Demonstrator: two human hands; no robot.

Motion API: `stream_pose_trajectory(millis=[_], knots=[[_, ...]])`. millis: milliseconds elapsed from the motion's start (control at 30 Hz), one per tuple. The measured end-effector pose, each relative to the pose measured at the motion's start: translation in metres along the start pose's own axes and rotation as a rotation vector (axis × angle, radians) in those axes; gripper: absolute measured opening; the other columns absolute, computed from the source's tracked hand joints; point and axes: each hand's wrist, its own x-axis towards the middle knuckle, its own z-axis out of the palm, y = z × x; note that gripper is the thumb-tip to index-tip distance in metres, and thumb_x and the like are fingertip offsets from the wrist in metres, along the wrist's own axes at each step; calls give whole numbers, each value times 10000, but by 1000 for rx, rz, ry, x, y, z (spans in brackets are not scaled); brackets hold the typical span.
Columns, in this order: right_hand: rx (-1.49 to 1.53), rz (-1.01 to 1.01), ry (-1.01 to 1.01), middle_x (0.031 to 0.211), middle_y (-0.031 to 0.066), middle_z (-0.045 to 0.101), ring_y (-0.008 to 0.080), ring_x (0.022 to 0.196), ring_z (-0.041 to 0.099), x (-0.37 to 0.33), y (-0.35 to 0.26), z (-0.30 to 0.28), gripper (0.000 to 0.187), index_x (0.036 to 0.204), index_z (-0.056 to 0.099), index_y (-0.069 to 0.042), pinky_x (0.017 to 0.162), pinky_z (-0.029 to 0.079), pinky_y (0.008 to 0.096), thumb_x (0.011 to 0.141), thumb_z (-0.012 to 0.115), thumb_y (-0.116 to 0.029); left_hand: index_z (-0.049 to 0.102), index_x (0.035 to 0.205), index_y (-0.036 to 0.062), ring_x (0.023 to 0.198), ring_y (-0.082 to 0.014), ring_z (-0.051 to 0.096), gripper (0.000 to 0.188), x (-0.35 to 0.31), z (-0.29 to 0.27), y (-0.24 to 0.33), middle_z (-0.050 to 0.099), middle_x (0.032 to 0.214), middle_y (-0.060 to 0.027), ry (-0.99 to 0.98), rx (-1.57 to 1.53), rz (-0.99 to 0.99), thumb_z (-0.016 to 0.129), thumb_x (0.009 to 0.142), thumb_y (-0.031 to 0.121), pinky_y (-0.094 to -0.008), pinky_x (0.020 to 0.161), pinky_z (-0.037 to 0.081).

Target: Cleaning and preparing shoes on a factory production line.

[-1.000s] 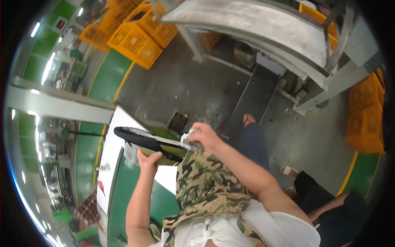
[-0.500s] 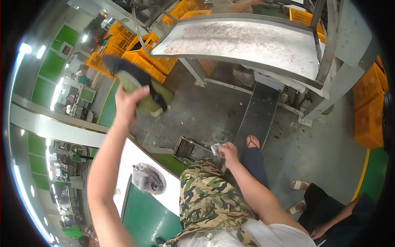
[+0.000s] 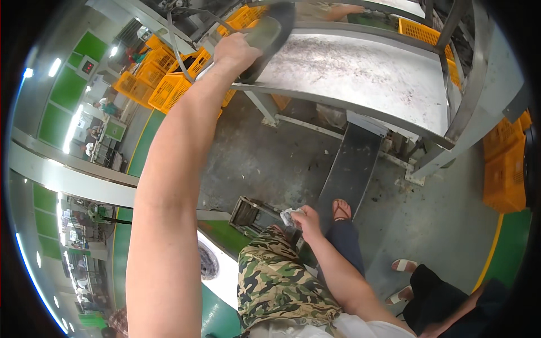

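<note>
My left hand [image 3: 236, 52] is stretched far out ahead, gripping an olive-green shoe [image 3: 266, 31] with a black sole. Motion smears the shoe's outline. It is over the left end of a metal-framed shelf [image 3: 360, 67] with a stained white top; whether it touches that surface I cannot tell. Down by my lap, my right hand [image 3: 307, 221] is closed on a crumpled white cloth [image 3: 288, 216]. A camouflage apron [image 3: 282, 276] covers my lap beside it.
Yellow crates [image 3: 169, 90] are stacked at far left, orange crates [image 3: 504, 169] at right. Left of me stands a white-and-green table [image 3: 225, 265] with a round dark patch, partly behind my forearm. A black board [image 3: 349, 163] slopes ahead of my foot. Another person's sandalled feet [image 3: 403, 266] are at lower right.
My left hand has carried the shoe forward and to the right, from above the floor to the shelf's left end. My right hand still holds the cloth, slightly lower and to the left.
</note>
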Motion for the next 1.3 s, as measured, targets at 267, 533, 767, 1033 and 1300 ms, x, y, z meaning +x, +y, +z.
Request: stream_pose_trajectory(millis=[267, 533, 767, 1033, 1300], knots=[[-53, -18, 16, 723, 16, 583, 89, 606, 515, 2, 17, -5, 156, 769, 535, -77, 540, 385, 236, 769, 690, -56, 608, 1135, -11, 1000, -347, 633, 445, -140, 7, -102, 656, 1070, -211, 144, -419, 112, 682, 790, 261, -383, 875, 491], [-49, 37, 21, 777, 22, 591, 114, 602, 544, 12, 45, -24, 113, 855, 559, -95, 520, 434, 260, 810, 663, -95, 624, 1149, 25, 1026, -332, 633, 526, -596, 35, -294, 649, 1103, -206, -403, -215, -633, 767, 688, 234, -395, 914, 488], [-183, 208, 25, 890, 26, 633, 159, 730, 579, 22, 22, -61, 174, 1015, 611, -114, 540, 427, 313, 855, 629, -179, 603, 1188, 40, 1109, -320, 591, 634, -940, 119, -252, 638, 1159, -168, -731, -313, -1377, 778, 663, 349, -399, 955, 473], [-390, 355, -33, 921, 12, 669, 171, 766, 625, 13, 13, -19, 151, 991, 640, -130, 626, 471, 338, 890, 609, -237, 533, 1255, 80, 1184, -339, 522, 643, -1069, 119, -144, 555, 1287, -150, -380, -498, -1538, 763, 676, 241, -417, 1014, 422], [-441, 377, -188, 933, 4, 696, 179, 825, 647, 14, 11, 44, 187, 1050, 648, -164, 700, 451, 366, 913, 566, -260, 588, 1146, 36, 1111, -321, 582, 676, -1150, 56, -227, 618, 1164, -195, -235, 13, -1741, 857, 560, 241, -405, 973, 446]])
